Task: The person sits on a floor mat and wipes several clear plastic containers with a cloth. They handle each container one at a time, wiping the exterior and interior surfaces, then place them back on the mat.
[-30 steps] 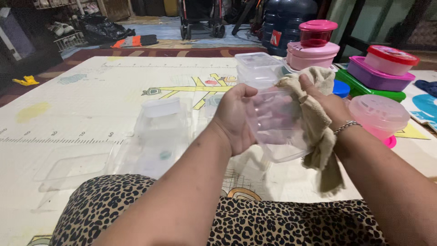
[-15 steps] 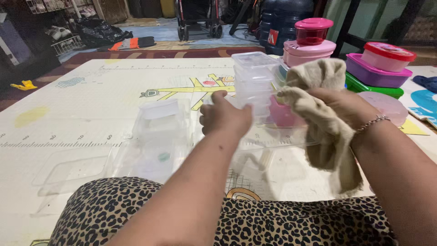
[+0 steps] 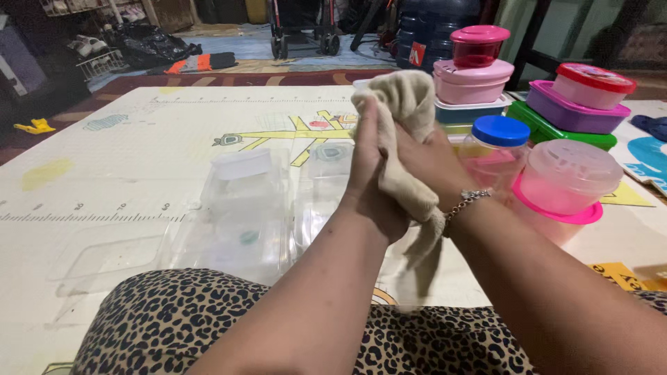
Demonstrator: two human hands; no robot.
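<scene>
Clear container gone | both hands (image 3: 389, 173) now clasp beige cloth (image 3: 406, 118)

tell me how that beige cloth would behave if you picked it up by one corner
The beige cloth would probably flop: it bunches between the left hand and right hand, its tail hanging limp. It looks light and soft, unlikely to slip or break.

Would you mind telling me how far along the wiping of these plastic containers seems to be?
Looks done: clear containers lie on the mat by the knee, none in the hands. In hand: the beige cloth is pressed between the left hand and right hand. Possibly left: the coloured tubs and blue-lidded jar stacked on the right, though whether those are wiped cannot be told.
</scene>
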